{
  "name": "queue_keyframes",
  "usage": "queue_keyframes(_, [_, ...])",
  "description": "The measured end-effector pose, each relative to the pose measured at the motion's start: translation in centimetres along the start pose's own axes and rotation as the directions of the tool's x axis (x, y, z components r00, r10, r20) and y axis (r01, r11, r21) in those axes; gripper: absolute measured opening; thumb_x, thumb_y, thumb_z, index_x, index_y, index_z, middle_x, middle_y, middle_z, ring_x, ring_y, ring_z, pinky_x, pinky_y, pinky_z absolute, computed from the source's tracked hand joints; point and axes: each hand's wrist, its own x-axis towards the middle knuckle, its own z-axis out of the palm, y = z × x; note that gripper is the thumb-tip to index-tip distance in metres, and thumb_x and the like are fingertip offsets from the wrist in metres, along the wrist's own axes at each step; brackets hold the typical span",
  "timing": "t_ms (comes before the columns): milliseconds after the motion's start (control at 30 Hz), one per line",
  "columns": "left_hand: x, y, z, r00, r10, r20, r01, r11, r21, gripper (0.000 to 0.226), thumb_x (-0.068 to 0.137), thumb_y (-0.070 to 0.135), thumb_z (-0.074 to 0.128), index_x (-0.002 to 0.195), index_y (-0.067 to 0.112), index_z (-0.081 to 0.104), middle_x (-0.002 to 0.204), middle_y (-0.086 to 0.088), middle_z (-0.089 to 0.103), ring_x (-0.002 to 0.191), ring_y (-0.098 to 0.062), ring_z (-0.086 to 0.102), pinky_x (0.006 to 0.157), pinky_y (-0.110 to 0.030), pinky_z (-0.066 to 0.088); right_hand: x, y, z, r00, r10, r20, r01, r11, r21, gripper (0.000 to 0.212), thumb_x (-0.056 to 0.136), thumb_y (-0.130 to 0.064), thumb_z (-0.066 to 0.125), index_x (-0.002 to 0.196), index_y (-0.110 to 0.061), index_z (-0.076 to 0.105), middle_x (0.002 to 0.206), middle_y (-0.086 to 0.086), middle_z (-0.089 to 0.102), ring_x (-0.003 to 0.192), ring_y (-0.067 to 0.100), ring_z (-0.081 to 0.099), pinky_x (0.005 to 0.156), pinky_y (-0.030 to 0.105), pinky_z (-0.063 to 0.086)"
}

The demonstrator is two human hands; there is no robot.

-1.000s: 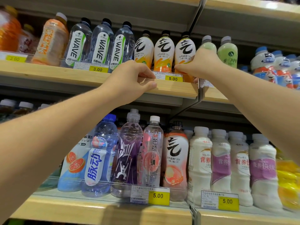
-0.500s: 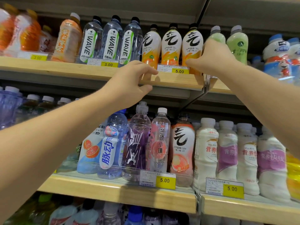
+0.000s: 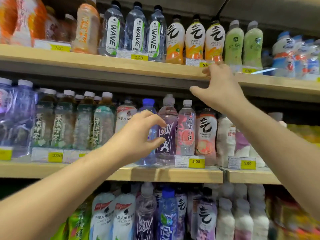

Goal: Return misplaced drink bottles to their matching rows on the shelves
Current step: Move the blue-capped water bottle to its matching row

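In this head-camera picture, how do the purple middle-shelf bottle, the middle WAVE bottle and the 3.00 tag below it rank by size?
1. purple bottle, possibly just nearer
2. WAVE bottle
3. 3.00 tag

Left hand: raised before the middle shelf, fingers curved with a gap to the thumb, empty. Its fingertips overlap the purple bottle; contact cannot be confirmed. A pink bottle stands just right of the purple one, a blue-capped bottle just left, partly hidden by the hand.

Right hand: fingers loosely spread, empty, at the front edge of the top shelf, below three orange-labelled bottles. Three WAVE water bottles stand to their left.
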Motion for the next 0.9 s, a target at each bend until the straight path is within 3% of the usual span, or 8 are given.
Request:
queue_keyframes(167, [-1.9,-0.6,1.4,0.997,-0.016,0.074,0.016,1.000,-0.006,0.034,0.091,0.040,0.067,0.122,0.029,0.060,0.123,0.009,0.052,0.122,-0.010,0.047,0.102,-0.035,0.042,-2.6,-0.3,1.9,0.988,0.030,0.151,-0.044,0.995,0.093,0.067,0.088,-0.046,0.074,0.143,-0.014,0.052,0.139,0.009,0.055,0.117,0.024,0.060,0.096,0.039,0.053])
queue_keyframes(300, [-3.3,-1.2,2.9,0.995,-0.015,0.095,0.015,1.000,0.001,0.033,0.090,0.038,0.068,0.120,0.027,0.062,0.118,0.009,0.054,0.117,-0.010,0.049,0.100,-0.027,0.040,-3.6,-0.5,4.2,0.968,0.015,0.250,-0.063,0.980,0.188,0.066,0.089,-0.046,0.075,0.142,-0.014,0.053,0.139,0.004,0.059,0.123,0.020,0.058,0.090,0.027,0.044])
queue_keyframes(500, [-4.9,-3.4,4.1,0.985,-0.029,0.170,0.026,0.999,0.024,0.030,0.090,0.038,0.068,0.118,0.030,0.063,0.114,0.013,0.055,0.112,-0.005,0.050,0.097,-0.020,0.040,-3.4,-0.8,7.0,0.962,-0.036,0.271,-0.035,0.967,0.253,0.068,0.088,-0.046,0.076,0.142,-0.011,0.054,0.138,0.006,0.061,0.123,0.021,0.059,0.090,0.024,0.040])
queue_keyframes(633, [-5.7,-4.5,4.5,0.982,-0.063,0.177,0.064,0.998,-0.001,0.027,0.091,0.038,0.068,0.116,0.030,0.066,0.111,0.015,0.056,0.107,-0.002,0.053,0.094,-0.025,0.046,-2.9,-1.1,8.7,0.961,-0.067,0.269,-0.006,0.965,0.262,0.072,0.086,-0.049,0.075,0.144,-0.013,0.051,0.139,0.006,0.058,0.119,0.019,0.058,0.086,0.025,0.040])
queue_keyframes(700, [-5.9,-4.8,4.8,0.984,-0.068,0.165,0.074,0.997,-0.026,0.023,0.091,0.037,0.067,0.113,0.030,0.068,0.109,0.015,0.059,0.104,0.000,0.055,0.092,-0.023,0.046,-2.6,-1.1,9.4,0.962,-0.063,0.266,-0.009,0.965,0.261,0.067,0.085,-0.050,0.075,0.138,-0.015,0.052,0.127,0.002,0.059,0.104,0.012,0.057,0.077,0.023,0.041])
queue_keyframes(800, [-6.3,-5.0,5.3,0.985,-0.090,0.149,0.103,0.991,-0.086,0.015,0.091,0.036,0.069,0.105,0.032,0.073,0.103,0.019,0.060,0.096,0.006,0.056,0.085,-0.015,0.043,-1.9,-0.9,10.2,0.963,-0.002,0.268,-0.065,0.969,0.238,0.050,0.085,-0.052,0.074,0.114,-0.023,0.046,0.094,-0.010,0.048,0.075,0.000,0.051,0.055,0.019,0.036])
queue_keyframes(900, [-6.7,-5.1,5.7,0.978,-0.158,0.135,0.180,0.968,-0.177,0.012,0.088,0.036,0.072,0.100,0.034,0.074,0.100,0.020,0.061,0.097,0.006,0.057,0.084,-0.011,0.041,-1.2,-0.8,10.8,0.960,0.023,0.278,-0.088,0.970,0.225,0.059,0.087,-0.053,0.073,0.125,-0.017,0.046,0.099,-0.004,0.044,0.070,0.001,0.048,0.051,0.018,0.034])
